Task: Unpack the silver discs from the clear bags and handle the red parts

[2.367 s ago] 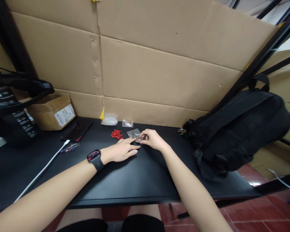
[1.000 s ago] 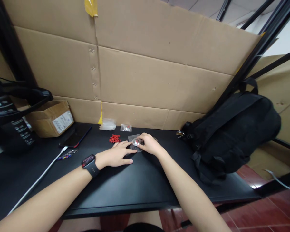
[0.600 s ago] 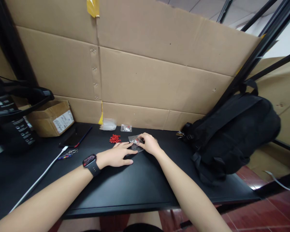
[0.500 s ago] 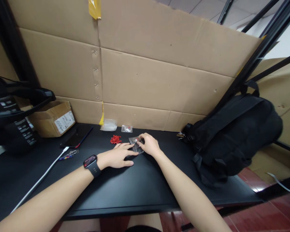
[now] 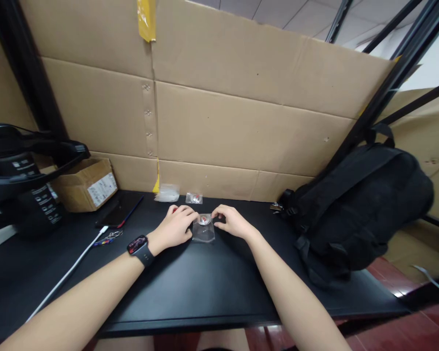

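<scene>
Flat on the black desk between my hands lies a small clear plastic bag (image 5: 204, 236). At its top is a round, silvery piece with a red centre (image 5: 205, 219). My left hand (image 5: 176, 226) rests palm down at the bag's left edge, fingers slightly curved and apart. It wears a dark smartwatch at the wrist and covers most of the pile of small red pieces (image 5: 174, 209). My right hand (image 5: 233, 222) is at the bag's upper right corner, index finger and thumb apart. Whether its fingertip touches the plastic, I cannot tell.
Behind are a similar small bag (image 5: 193, 198) and a stack of clear bags (image 5: 167, 193). To the left are a phone (image 5: 119, 212) on a white cable, a keyring (image 5: 109, 238), a cardboard box (image 5: 88, 184) and a black bottle (image 5: 40, 204). A black backpack (image 5: 362, 204) fills the right.
My hands have moved apart, uncovering the bag, which now lies flat with the round piece showing. My left hand has shifted up and left over the red pieces. The view has tilted slightly.
</scene>
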`<state>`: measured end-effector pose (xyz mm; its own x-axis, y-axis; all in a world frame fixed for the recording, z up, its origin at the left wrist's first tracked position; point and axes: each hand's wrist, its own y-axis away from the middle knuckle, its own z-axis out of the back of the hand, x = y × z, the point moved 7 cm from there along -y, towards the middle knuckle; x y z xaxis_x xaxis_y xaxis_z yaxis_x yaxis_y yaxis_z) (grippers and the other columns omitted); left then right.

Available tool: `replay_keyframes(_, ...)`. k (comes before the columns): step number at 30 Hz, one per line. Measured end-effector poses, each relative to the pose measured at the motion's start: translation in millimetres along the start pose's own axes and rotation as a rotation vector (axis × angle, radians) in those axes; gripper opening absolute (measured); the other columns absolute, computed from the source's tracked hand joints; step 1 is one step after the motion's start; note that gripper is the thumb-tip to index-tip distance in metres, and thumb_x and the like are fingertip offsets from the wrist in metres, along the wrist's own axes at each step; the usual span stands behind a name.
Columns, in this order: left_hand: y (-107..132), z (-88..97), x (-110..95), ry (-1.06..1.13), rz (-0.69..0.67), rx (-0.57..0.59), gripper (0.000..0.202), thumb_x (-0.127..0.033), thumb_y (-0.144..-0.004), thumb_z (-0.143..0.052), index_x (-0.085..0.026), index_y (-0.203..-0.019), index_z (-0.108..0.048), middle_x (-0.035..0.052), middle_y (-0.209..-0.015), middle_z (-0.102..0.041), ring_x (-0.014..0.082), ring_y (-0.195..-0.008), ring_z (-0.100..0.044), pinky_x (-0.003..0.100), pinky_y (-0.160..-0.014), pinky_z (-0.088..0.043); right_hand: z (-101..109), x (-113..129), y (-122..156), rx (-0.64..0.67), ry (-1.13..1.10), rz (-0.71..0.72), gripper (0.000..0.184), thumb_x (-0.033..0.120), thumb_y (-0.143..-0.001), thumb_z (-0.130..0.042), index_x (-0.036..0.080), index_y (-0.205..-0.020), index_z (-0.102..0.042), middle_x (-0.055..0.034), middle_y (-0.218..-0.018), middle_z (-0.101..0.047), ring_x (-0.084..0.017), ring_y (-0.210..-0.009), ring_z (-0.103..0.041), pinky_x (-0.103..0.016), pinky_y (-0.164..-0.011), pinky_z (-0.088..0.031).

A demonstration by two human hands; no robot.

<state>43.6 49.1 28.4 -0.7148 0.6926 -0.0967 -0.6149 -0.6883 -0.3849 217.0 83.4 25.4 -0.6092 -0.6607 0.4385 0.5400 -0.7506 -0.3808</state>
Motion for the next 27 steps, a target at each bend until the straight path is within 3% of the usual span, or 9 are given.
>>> replay_keyframes(3, 0, -3.3, 7, -0.016, 0.005, -0.026, 0.018, -0.019, -0.084, -0.060, -0.026, -0.100, -0.064, 0.0051, -0.113, -0.068, 0.0282, -0.121, -0.053, 0.045, -0.096, -0.030, -16, -2, -1, 0.046, -0.009, 0.008, 0.022, 0.010, -0.072, -0.082, 0.019, -0.087, -0.069, -0.0010, -0.089, -0.063, -0.014, -0.079, -0.059, -0.025, -0.075, -0.047)
replay_keyframes(8, -1, -7.6, 13, 0.022, 0.018, -0.030, 0.010, -0.022, -0.089, -0.060, -0.026, -0.094, -0.067, 0.0034, -0.109, -0.070, 0.0273, -0.118, -0.054, 0.045, -0.094, -0.028, -18, 3, -2, 0.046, -0.020, 0.024, 0.009, 0.011, -0.082, -0.072, 0.019, -0.082, -0.069, -0.0013, -0.086, -0.063, -0.014, -0.078, -0.059, -0.025, -0.074, -0.046)
replay_keyframes(13, -5, -1.6, 21, 0.098, 0.142, -0.071, 0.016, -0.025, -0.091, -0.054, -0.024, -0.084, -0.068, 0.0029, -0.102, -0.072, 0.0246, -0.107, -0.057, 0.042, -0.086, -0.028, -8, -1, -1, 0.042, -0.017, -0.068, 0.009, 0.013, -0.087, -0.064, 0.020, -0.083, -0.067, -0.0005, -0.083, -0.068, -0.014, -0.076, -0.062, -0.026, -0.073, -0.046)
replay_keyframes(19, -4, -2.5, 26, 0.103, 0.238, -0.101, 0.019, -0.025, -0.090, -0.052, -0.022, -0.076, -0.065, 0.0029, -0.097, -0.073, 0.0252, -0.106, -0.058, 0.043, -0.086, -0.027, -13, -11, -3, -0.041, 0.084, -0.098, 0.008, 0.020, -0.091, -0.064, 0.018, -0.084, -0.067, -0.0062, -0.097, -0.069, -0.020, -0.096, -0.063, -0.034, -0.090, -0.045)
replay_keyframes(23, -4, -6.6, 26, 0.091, 0.290, -0.132, 0.011, -0.022, -0.089, -0.049, -0.022, -0.089, -0.060, 0.0036, -0.096, -0.070, 0.0250, -0.104, -0.059, 0.043, -0.087, -0.030, -20, -14, -3, -0.039, 0.094, -0.099, 0.016, 0.026, -0.095, -0.060, 0.019, -0.084, -0.069, -0.0065, -0.101, -0.068, -0.020, -0.099, -0.061, -0.036, -0.093, -0.045)
replay_keyframes(27, -3, 0.5, 23, 0.054, 0.281, -0.201, 0.027, -0.012, -0.082, -0.049, -0.021, -0.107, -0.054, 0.0080, -0.110, -0.066, 0.0253, -0.110, -0.057, 0.043, -0.089, -0.034, -16, -21, -2, -0.079, 0.153, -0.178, 0.023, 0.027, -0.096, -0.057, 0.020, -0.078, -0.069, -0.0065, -0.109, -0.067, -0.021, -0.103, -0.059, -0.036, -0.092, -0.045)
